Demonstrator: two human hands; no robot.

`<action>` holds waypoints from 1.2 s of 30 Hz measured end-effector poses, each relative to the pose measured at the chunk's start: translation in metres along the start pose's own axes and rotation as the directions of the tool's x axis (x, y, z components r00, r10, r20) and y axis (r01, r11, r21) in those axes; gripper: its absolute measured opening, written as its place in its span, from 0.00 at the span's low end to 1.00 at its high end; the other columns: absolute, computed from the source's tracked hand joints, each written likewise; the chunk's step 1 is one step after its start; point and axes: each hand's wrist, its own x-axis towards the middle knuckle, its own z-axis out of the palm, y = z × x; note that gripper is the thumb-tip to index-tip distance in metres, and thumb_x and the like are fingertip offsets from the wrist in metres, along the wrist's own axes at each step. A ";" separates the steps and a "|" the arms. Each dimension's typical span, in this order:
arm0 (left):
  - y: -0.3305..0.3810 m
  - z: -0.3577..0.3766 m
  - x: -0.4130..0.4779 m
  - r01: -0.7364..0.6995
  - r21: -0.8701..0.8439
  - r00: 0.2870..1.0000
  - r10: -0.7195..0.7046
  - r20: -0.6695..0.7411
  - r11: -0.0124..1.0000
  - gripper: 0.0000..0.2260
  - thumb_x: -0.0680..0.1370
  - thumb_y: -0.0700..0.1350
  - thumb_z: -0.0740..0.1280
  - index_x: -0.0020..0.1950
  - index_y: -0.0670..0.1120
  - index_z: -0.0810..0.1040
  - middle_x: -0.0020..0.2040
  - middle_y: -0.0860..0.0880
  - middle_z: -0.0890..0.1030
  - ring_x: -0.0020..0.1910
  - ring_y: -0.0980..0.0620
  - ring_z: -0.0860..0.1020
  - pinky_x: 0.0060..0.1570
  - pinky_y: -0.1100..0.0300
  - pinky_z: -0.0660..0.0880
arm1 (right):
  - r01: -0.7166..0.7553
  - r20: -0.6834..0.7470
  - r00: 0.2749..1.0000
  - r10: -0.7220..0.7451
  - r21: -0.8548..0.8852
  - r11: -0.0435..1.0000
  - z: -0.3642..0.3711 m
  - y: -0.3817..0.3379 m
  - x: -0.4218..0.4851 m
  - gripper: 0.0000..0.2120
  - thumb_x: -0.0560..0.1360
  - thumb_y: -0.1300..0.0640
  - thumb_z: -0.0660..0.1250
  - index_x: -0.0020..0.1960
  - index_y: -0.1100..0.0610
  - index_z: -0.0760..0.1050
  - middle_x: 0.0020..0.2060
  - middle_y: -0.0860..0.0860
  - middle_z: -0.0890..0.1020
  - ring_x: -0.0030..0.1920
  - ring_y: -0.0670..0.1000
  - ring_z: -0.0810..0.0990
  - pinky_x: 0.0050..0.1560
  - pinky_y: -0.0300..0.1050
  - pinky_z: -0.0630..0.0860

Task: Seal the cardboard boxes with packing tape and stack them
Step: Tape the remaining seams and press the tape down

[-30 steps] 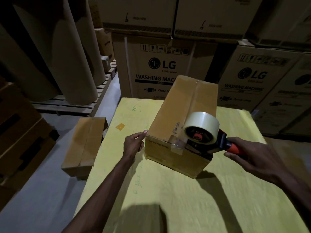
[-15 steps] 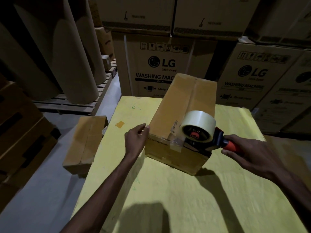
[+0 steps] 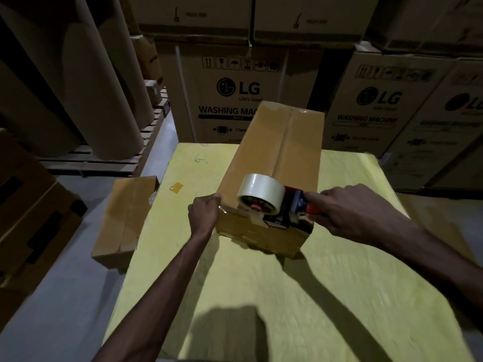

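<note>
A long brown cardboard box (image 3: 274, 163) lies lengthwise on the yellow table (image 3: 261, 296), its top flaps closed along a centre seam. A tape dispenser (image 3: 266, 202) with a roll of clear tape sits at the box's near top edge. My right hand (image 3: 350, 212) grips its red handle. My left hand (image 3: 205, 214) holds the box's near left corner, fingers curled over the edge, with clear tape under them. Tape runs across the near end face.
A second cardboard box (image 3: 125, 218) sits to the left of the table, lower down. Large LG washing machine cartons (image 3: 235, 95) stand stacked behind. Big brown paper rolls (image 3: 86, 82) stand on a pallet at the left. A small tape scrap (image 3: 176, 188) lies on the table.
The dispenser has shifted left along the box's near edge and closer onto the top. My left hand has closed onto the box's near left corner.
</note>
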 end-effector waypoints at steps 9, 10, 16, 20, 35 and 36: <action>0.007 0.001 -0.005 0.034 -0.003 0.999 -0.034 -0.010 0.999 0.21 0.79 0.46 0.64 0.25 0.48 0.73 0.39 0.37 0.81 0.43 0.39 0.72 0.53 0.48 0.70 | 0.031 0.050 0.998 -0.028 -0.070 0.997 -0.020 -0.003 0.012 0.20 0.83 0.41 0.59 0.72 0.48 0.68 0.47 0.49 0.81 0.34 0.48 0.75 0.32 0.41 0.69; 0.008 0.001 -0.006 0.027 0.015 1.000 -0.027 -0.007 1.000 0.21 0.80 0.46 0.64 0.26 0.46 0.69 0.41 0.34 0.81 0.41 0.38 0.68 0.53 0.48 0.69 | 0.029 0.051 0.998 -0.026 -0.065 0.997 -0.018 -0.001 0.009 0.21 0.83 0.41 0.59 0.73 0.48 0.67 0.48 0.48 0.82 0.35 0.48 0.76 0.33 0.41 0.69; 0.006 0.000 -0.004 0.031 0.036 0.999 -0.031 0.007 0.999 0.17 0.80 0.48 0.65 0.32 0.43 0.73 0.47 0.34 0.82 0.46 0.39 0.74 0.49 0.49 0.67 | 0.007 0.134 0.991 0.008 -0.113 0.994 -0.015 0.016 -0.026 0.24 0.83 0.39 0.57 0.77 0.42 0.61 0.57 0.43 0.81 0.37 0.45 0.73 0.30 0.36 0.60; 0.000 -0.002 0.003 0.030 0.012 1.000 -0.030 -0.006 0.999 0.17 0.80 0.50 0.65 0.34 0.43 0.76 0.45 0.38 0.84 0.48 0.38 0.76 0.47 0.51 0.66 | -0.074 0.189 0.978 0.094 -0.108 0.991 -0.008 0.039 -0.064 0.27 0.83 0.37 0.56 0.79 0.40 0.56 0.61 0.41 0.80 0.42 0.43 0.76 0.34 0.33 0.68; -0.035 0.067 -0.061 -0.840 0.413 0.535 0.661 0.525 0.352 0.33 0.85 0.65 0.49 0.85 0.47 0.52 0.85 0.48 0.50 0.84 0.47 0.46 0.82 0.45 0.44 | -0.201 0.145 0.969 0.200 -0.011 0.980 0.036 0.040 -0.091 0.20 0.82 0.36 0.55 0.71 0.40 0.61 0.55 0.41 0.81 0.43 0.50 0.81 0.40 0.46 0.77; -0.033 0.075 -0.064 -0.870 0.389 0.485 0.669 0.564 0.303 0.35 0.85 0.66 0.52 0.85 0.46 0.52 0.85 0.47 0.50 0.84 0.48 0.46 0.81 0.45 0.45 | -0.198 0.158 0.968 0.197 -0.013 0.980 0.035 0.041 -0.090 0.20 0.82 0.36 0.55 0.71 0.40 0.60 0.56 0.41 0.80 0.42 0.50 0.81 0.39 0.45 0.75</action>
